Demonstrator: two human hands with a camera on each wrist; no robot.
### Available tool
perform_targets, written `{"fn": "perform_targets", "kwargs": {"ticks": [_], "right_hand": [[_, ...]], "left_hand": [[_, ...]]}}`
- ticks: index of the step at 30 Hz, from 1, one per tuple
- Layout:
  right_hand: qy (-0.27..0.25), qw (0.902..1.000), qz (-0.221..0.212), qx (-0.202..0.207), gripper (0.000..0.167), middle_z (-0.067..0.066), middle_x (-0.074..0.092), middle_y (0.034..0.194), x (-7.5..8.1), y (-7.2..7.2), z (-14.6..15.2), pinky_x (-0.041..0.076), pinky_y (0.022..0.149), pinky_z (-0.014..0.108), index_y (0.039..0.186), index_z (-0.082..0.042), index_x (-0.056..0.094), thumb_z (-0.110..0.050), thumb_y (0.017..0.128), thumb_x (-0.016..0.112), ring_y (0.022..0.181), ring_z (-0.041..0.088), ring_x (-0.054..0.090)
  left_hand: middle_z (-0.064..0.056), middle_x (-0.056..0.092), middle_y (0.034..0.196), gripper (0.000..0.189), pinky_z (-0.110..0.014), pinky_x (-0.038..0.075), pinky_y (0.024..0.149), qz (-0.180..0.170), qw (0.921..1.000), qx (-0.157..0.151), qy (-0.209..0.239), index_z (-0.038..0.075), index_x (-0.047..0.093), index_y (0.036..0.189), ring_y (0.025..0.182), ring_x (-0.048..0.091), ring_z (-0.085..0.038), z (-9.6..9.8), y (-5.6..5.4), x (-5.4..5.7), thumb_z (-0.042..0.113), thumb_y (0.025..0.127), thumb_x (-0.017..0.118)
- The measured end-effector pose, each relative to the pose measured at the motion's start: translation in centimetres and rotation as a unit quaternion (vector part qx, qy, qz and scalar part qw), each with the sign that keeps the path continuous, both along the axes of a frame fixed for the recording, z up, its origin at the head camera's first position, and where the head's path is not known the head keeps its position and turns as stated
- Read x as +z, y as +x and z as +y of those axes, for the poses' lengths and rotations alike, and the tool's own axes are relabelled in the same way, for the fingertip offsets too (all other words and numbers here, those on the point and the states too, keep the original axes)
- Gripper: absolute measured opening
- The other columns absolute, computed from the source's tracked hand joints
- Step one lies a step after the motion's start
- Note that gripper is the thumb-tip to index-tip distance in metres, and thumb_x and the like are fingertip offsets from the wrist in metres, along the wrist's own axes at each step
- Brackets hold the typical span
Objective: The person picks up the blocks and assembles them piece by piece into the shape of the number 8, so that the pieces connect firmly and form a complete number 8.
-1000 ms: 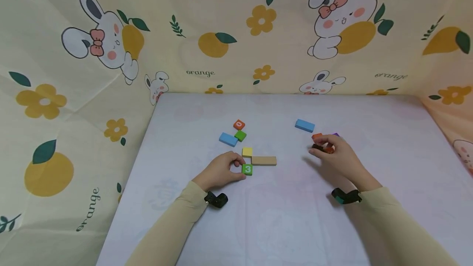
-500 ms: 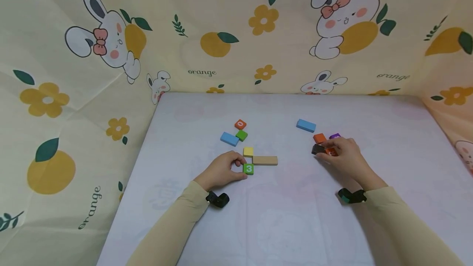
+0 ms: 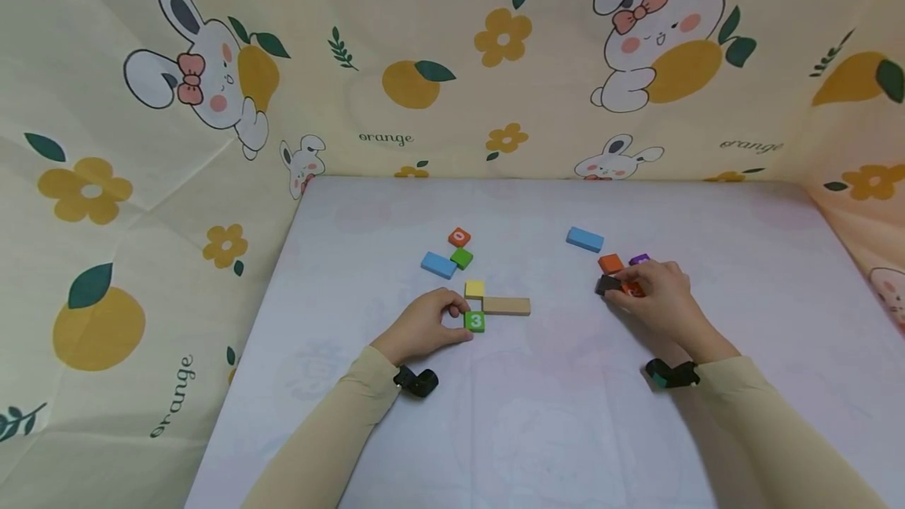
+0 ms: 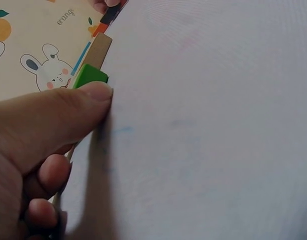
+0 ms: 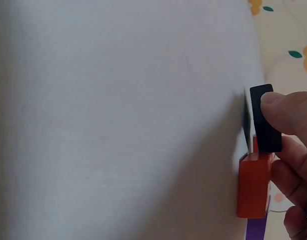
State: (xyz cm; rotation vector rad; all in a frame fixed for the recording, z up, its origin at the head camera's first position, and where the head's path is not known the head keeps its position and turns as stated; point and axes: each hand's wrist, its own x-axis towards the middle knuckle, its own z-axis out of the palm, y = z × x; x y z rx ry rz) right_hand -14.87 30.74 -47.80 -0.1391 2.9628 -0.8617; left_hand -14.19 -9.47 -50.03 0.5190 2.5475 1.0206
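In the head view my left hand point(image 3: 424, 324) pinches a green number block point(image 3: 474, 321) marked 3, its thumb at the near edge. The left wrist view shows the thumb against this green block point(image 4: 89, 76). A yellow block point(image 3: 474, 289) and a tan wooden plank point(image 3: 506, 306) lie just beyond it. My right hand point(image 3: 657, 295) pinches a black block point(image 3: 607, 285); in the right wrist view that black block point(image 5: 265, 117) has a dark shadow beside it. An orange-red block point(image 3: 632, 289), partly hidden by the fingers, sits beside it, and another orange block point(image 3: 611, 263) lies behind.
Behind the left hand lie a blue block point(image 3: 439, 265), a green block point(image 3: 462, 258) and a red block marked 0 point(image 3: 459, 237). On the right are another blue block point(image 3: 584, 239) and a partly covered purple block point(image 3: 639, 259). The white tabletop point(image 3: 537, 430) ends at a patterned cloth point(image 3: 438, 22).
My right hand has shifted slightly right and lowered the black block beside the orange blocks, leaving more of them visible. The left hand stays at the green block marked 3.
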Motion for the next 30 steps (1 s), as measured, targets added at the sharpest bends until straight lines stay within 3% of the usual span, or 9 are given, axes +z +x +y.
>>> {"fn": "perform_targets", "kwargs": {"ticks": [7, 10, 15, 19, 24, 30], "right_hand": [[-0.039, 0.9973, 0.059, 0.022, 0.037, 0.011, 0.065, 0.100, 0.8, -0.1, -1.4, 0.022, 0.084, 0.054, 0.099, -0.006, 0.069, -0.035, 0.079, 0.081, 0.101, 0.034, 0.040], [-0.064, 0.9955, 0.059, 0.037, 0.035, 0.011, 0.066, 0.103, 1.2, -0.2, -2.4, 0.029, 0.088, 0.052, 0.101, -0.007, 0.069, -0.034, 0.081, 0.080, 0.102, 0.033, 0.041], [-0.100, 0.9942, 0.013, 0.038, 0.040, 0.009, 0.062, 0.108, 1.4, -0.6, -4.2, 0.042, 0.082, 0.048, 0.107, -0.008, 0.067, -0.040, 0.083, 0.076, 0.105, 0.030, 0.044], [-0.119, 0.9918, -0.038, 0.025, 0.045, 0.007, 0.059, 0.108, 0.9, -1.0, -5.7, 0.040, 0.083, 0.045, 0.110, -0.012, 0.065, -0.046, 0.082, 0.075, 0.103, 0.028, 0.046], [-0.132, 0.9871, -0.089, 0.018, 0.048, 0.007, 0.058, 0.096, 0.0, -1.4, -7.4, 0.045, 0.071, 0.037, 0.112, -0.018, 0.061, -0.051, 0.080, 0.075, 0.089, 0.025, 0.050], [-0.147, 0.9830, -0.107, 0.027, 0.049, 0.006, 0.057, 0.095, -1.1, -1.9, -8.2, 0.044, 0.073, 0.035, 0.114, -0.019, 0.060, -0.052, 0.080, 0.074, 0.089, 0.024, 0.051]], "left_hand": [[0.006, 0.054, 0.095, 0.033, -0.031, 0.043, 0.075, -0.002, 1.0000, 0.001, 0.001, 0.022, 0.061, 0.105, 0.086, 0.049, -0.014, -0.1, -0.1, 0.0, 0.036, 0.081, 0.079], [0.006, 0.054, 0.095, 0.033, -0.031, 0.043, 0.075, -0.003, 1.0000, 0.001, 0.003, 0.022, 0.061, 0.105, 0.086, 0.049, -0.015, -0.2, 0.0, 0.1, 0.036, 0.081, 0.079], [0.006, 0.053, 0.095, 0.033, -0.031, 0.043, 0.075, -0.004, 1.0000, 0.003, -0.001, 0.023, 0.061, 0.105, 0.086, 0.049, -0.014, -0.2, -0.1, 0.0, 0.036, 0.081, 0.079], [0.006, 0.054, 0.095, 0.033, -0.031, 0.043, 0.075, -0.006, 1.0000, 0.005, -0.002, 0.023, 0.061, 0.105, 0.086, 0.049, -0.014, -0.2, -0.1, 0.0, 0.036, 0.081, 0.079], [0.006, 0.054, 0.095, 0.033, -0.030, 0.043, 0.075, -0.008, 0.9999, 0.006, 0.001, 0.023, 0.060, 0.105, 0.086, 0.049, -0.014, -0.1, 0.0, 0.1, 0.036, 0.081, 0.079], [0.006, 0.054, 0.095, 0.033, -0.030, 0.043, 0.075, -0.008, 0.9999, 0.004, 0.006, 0.022, 0.060, 0.105, 0.086, 0.049, -0.014, 0.0, 0.0, 0.2, 0.035, 0.081, 0.079]]}}
